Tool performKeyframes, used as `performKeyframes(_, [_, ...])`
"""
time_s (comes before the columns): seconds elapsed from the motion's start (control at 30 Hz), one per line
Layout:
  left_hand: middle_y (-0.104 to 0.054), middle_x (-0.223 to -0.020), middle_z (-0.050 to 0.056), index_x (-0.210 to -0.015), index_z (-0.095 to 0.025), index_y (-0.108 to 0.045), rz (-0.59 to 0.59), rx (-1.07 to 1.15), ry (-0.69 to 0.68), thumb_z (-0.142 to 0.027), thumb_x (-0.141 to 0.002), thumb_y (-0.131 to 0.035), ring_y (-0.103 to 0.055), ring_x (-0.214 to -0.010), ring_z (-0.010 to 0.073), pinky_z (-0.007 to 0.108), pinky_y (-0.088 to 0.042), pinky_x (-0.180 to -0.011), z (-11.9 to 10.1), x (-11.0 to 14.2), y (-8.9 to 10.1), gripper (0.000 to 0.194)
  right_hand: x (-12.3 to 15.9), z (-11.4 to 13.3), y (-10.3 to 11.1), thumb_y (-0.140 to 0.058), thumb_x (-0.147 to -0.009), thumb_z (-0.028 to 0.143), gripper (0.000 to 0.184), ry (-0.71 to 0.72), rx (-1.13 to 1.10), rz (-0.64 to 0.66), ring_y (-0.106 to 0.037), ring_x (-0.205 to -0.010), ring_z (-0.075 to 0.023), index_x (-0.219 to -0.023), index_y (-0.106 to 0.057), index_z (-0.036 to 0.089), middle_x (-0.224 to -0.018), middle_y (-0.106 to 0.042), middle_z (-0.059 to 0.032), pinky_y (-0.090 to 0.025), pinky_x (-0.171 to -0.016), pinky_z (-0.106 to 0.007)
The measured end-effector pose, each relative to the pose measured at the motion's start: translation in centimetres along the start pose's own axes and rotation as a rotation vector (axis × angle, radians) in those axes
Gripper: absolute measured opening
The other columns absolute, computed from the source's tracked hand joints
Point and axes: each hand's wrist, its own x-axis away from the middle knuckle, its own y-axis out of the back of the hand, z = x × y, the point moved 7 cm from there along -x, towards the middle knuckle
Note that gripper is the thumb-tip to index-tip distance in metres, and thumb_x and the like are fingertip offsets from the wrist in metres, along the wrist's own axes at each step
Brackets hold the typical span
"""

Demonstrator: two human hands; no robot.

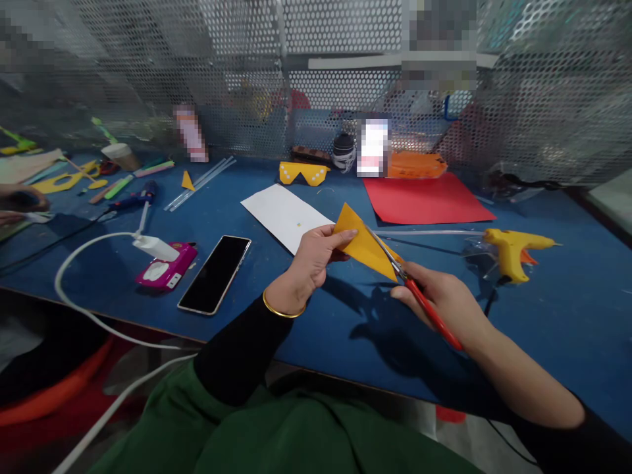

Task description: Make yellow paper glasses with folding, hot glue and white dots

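My left hand pinches a yellow-orange paper triangle by its left corner, held up above the blue table. My right hand grips red-handled scissors. Their blades lie along the triangle's right edge, cutting into the paper. A gold bangle sits on my left wrist.
A white sheet, a red sheet and a yellow glue gun lie near. A black phone, a pink device with white cable, a yellow paper mask and craft scraps lie left. Another person's hand shows at far left. Perforated metal screens stand behind.
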Motion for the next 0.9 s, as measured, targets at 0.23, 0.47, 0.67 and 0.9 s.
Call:
performKeyframes(0.23, [-0.071,-0.074,0.002,-0.080,-0.015,-0.076,0.043,-0.025,0.010,-0.017,-0.076,-0.079,-0.059,-0.061,0.0102,0.023,-0.046,-0.055,0.8,0.2,-0.5,0.005,-0.2,1.0,0.2,-0.034,-0.086,0.087,0.071,0.077,0.057,-0.026,-0.055,-0.051,-0.0195,-0.099,-0.064,0.024,-0.062,-0.060,-0.0011,-0.036,-0.051,-0.028])
performKeyframes(0.47, [-0.074,-0.081,0.003,-0.081,-0.015,-0.076,0.040,-0.034,0.013,-0.017,-0.077,-0.079,-0.061,-0.062,0.0099,0.023,-0.047,-0.056,0.9,0.2,-0.5,0.005,-0.1,0.6,0.1,-0.032,-0.087,0.087,0.070,0.027,0.050,-0.050,-0.053,-0.049,-0.0189,-0.090,-0.063,0.025,-0.055,-0.055,0.0006,-0.035,-0.050,-0.027])
performKeyframes(0.67, [-0.073,-0.080,0.004,-0.081,-0.014,-0.075,0.046,-0.033,0.028,-0.018,-0.077,-0.079,-0.061,-0.063,0.0101,0.024,-0.047,-0.058,1.0,0.1,-0.5,0.007,-0.2,0.4,-0.1,-0.032,-0.085,0.089,0.072,0.008,0.032,-0.045,-0.051,-0.047,-0.0182,-0.089,-0.064,0.025,-0.056,-0.055,0.0003,-0.036,-0.050,-0.028])
performKeyframes(0.9, [-0.072,-0.078,0.003,-0.080,-0.014,-0.075,0.110,-0.063,0.067,-0.018,-0.075,-0.080,-0.061,-0.062,0.0099,0.022,-0.045,-0.055,1.4,0.4,-1.0,0.009,-0.2,0.9,0.0,-0.031,-0.084,0.091,0.075,0.048,0.041,-0.017,-0.053,-0.049,-0.0201,-0.094,-0.063,0.024,-0.058,-0.057,-0.0008,-0.036,-0.050,-0.029])
